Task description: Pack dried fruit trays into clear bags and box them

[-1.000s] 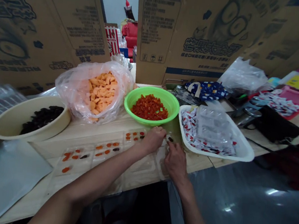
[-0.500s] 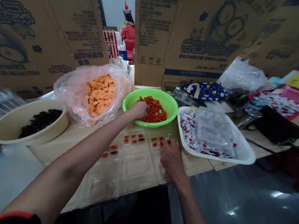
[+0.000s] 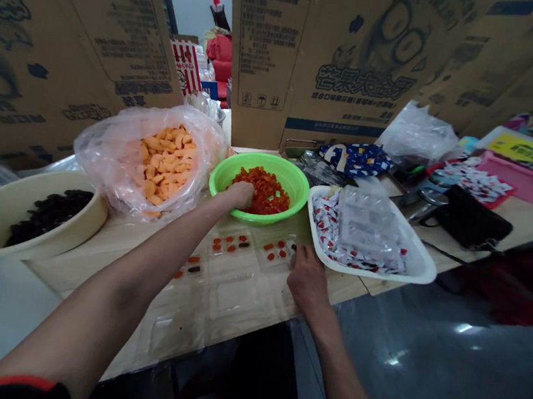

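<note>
Left hand dips into a round green plastic bowl at twelve o'clock, right hand at a clear plastic tray at one, curled fingers' pinch impossible to tell.

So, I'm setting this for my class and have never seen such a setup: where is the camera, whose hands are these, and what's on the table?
No machine here: a person works bare-handed, and a camera worn on the head looks forward and down. The left hand is in a green bowl of red-orange pieces; its fingertips are hidden. The right hand is at a clear plastic tray with a few pieces; its grip is unclear. The table also bears a cream basin, a plastic bag and a white tray.
</note>
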Action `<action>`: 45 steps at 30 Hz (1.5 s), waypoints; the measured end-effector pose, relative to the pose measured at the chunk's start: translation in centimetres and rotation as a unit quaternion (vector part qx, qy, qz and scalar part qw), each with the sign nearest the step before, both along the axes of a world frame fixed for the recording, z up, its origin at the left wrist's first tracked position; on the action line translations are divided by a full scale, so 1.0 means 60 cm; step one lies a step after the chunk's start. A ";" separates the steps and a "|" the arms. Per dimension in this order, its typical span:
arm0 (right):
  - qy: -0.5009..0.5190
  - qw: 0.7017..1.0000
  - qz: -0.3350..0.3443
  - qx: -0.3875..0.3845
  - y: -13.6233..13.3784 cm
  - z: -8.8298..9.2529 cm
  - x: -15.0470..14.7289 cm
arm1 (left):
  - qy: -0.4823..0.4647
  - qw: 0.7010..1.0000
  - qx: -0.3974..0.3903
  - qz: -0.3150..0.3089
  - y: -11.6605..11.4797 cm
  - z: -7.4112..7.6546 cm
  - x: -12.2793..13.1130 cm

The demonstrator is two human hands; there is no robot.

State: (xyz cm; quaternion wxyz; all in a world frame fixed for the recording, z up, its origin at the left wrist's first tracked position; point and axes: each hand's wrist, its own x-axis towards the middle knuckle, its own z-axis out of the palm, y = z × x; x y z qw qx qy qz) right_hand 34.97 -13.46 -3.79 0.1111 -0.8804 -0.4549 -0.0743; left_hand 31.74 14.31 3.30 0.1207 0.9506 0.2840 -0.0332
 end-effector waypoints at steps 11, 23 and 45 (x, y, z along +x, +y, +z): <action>-0.017 0.998 0.062 0.009 0.008 -0.018 0.026 | -0.291 0.939 -0.185 -0.014 -0.227 -0.022 -0.077; 0.066 0.996 -0.009 0.052 -0.046 -0.015 -0.024 | -0.171 0.974 -0.148 -0.029 -0.231 -0.088 0.015; 0.023 0.995 -0.005 0.098 -0.128 0.006 -0.023 | -0.114 0.953 0.050 -0.275 -0.237 -0.119 -0.042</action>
